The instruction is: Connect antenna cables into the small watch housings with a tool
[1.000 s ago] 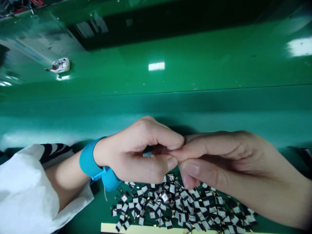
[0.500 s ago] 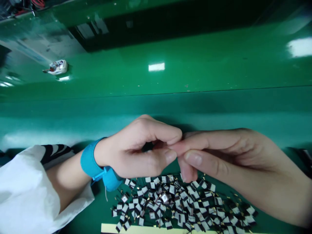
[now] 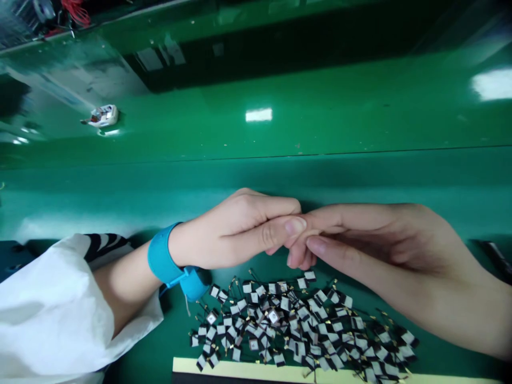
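My left hand point(image 3: 240, 229) and my right hand point(image 3: 372, 240) meet fingertip to fingertip just above the green bench. Both are closed in a pinch, thumbs pressed against forefingers, and whatever lies between them is hidden by the fingers. A blue wrist strap point(image 3: 168, 261) circles my left wrist, beyond a white sleeve point(image 3: 52, 309). Directly below the hands lies a heap of several small black-and-white parts with thin gold leads point(image 3: 296, 325), spread over the bench surface.
A pale strip point(image 3: 280, 369) runs along the bench's near edge under the heap. A small white device point(image 3: 103, 115) sits far back on the left of the shiny green surface point(image 3: 320, 117). Red wires and clutter point(image 3: 72, 10) show at the top left corner.
Both hands have lifted slightly away from the heap. My left thumb has slid forward over the right fingertips, closing the gap seen earlier between thumb and forefinger.
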Demonstrator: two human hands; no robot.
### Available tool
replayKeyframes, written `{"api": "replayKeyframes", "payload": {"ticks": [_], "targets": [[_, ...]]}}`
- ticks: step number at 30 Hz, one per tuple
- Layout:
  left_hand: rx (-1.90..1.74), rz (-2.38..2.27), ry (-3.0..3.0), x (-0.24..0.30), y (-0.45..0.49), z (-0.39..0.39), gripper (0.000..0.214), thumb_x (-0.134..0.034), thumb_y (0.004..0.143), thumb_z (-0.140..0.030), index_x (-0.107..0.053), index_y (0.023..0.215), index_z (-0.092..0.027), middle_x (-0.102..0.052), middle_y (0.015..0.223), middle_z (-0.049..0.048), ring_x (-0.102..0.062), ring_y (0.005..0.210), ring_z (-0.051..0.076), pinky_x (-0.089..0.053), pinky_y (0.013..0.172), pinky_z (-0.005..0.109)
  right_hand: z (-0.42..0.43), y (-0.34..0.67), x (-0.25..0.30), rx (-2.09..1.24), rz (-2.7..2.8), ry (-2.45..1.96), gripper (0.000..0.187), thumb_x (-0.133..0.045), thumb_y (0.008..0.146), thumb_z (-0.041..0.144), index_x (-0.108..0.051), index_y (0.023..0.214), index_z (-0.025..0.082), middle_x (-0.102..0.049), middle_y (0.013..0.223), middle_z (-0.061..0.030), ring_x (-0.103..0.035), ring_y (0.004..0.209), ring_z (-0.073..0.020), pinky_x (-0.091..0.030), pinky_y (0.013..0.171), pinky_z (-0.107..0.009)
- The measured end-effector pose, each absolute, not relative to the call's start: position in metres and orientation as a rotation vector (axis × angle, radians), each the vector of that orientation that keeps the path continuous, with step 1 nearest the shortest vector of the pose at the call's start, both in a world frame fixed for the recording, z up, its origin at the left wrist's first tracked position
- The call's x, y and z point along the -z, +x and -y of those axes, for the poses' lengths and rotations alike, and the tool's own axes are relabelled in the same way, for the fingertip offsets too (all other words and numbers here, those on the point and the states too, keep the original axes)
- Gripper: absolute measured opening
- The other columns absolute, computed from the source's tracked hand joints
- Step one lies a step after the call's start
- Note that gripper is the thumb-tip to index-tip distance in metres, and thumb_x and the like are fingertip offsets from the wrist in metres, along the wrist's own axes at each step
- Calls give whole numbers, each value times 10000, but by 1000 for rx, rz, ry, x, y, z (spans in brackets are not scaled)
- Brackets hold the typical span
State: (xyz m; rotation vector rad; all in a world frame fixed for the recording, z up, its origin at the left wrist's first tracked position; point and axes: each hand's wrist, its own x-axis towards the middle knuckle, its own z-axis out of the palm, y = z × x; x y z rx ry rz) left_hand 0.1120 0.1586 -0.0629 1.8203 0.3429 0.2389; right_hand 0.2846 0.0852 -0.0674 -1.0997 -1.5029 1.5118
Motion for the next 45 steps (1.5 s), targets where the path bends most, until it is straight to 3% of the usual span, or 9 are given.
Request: {"api": "replayKeyframes", "payload": {"ticks": [10, 16, 20, 25, 32, 39, 45], "targets": [[-293, -413, 1744, 63, 118, -156, 270, -401, 873, -180, -482, 622, -119, -528, 603, -28, -495, 583, 28, -367, 536, 102, -85, 282, 73, -1296, 1677, -1164, 165, -483, 789, 70, -592, 750, 187, -635, 790, 60, -607, 731, -68, -479, 664, -129], [-302, -473, 1716, 61, 119, -154, 286, -413, 871, -192, -503, 611, -113, -539, 597, -39, -463, 542, 15, -348, 499, 93, -87, 283, 70, -1385, 1595, -1147, 163, -488, 782, 70, -599, 731, 178, -629, 748, 46, -599, 700, -72, -475, 652, -141], [-255, -393, 1738, 62, 116, -158, 267, -381, 885, -184, -517, 663, -127, -528, 612, -39, -457, 556, 20, -354, 525, 99, -88, 288, 70, -1607, 1397, -1053, 205, -479, 787, 60, -632, 804, 196, -621, 726, 40, -583, 686, -66, -471, 643, -141], [-171, -373, 1715, 59, 115, -160, 264, -361, 894, -223, -491, 685, -128, -514, 619, -18, -462, 574, 41, -368, 538, 117, -88, 292, 70, -1783, 1187, -870, 302, -437, 808, 70, -660, 944, 221, -602, 730, 8, -580, 780, -122, -461, 708, -231], [-54, -350, 1645, 56, 113, -163, 238, -322, 902, -197, -512, 786, -113, -536, 707, 11, -495, 654, 55, -409, 600, 128, -88, 293, 70, -1847, 1098, -838, 344, -394, 805, 49, -662, 958, 202, -546, 658, 12, -604, 767, -144, -448, 740, -273], [-147, -455, 1749, 59, 115, -160, 259, -394, 881, -221, -521, 685, -112, -524, 602, -17, -461, 554, 42, -346, 498, 126, -91, 287, 68, -1649, 1359, -1020, 332, -421, 751, -43, -646, 872, 169, -639, 734, 29, -579, 658, -46, -471, 626, -122], [-184, -499, 1664, 59, 119, -155, 311, -429, 869, -265, -514, 610, -114, -553, 595, -11, -505, 568, 49, -389, 524, 128, -91, 282, 66, -1534, 1546, -1077, 294, -407, 716, -44, -615, 748, 161, -643, 739, 21, -610, 704, -79, -498, 669, -147]]}}
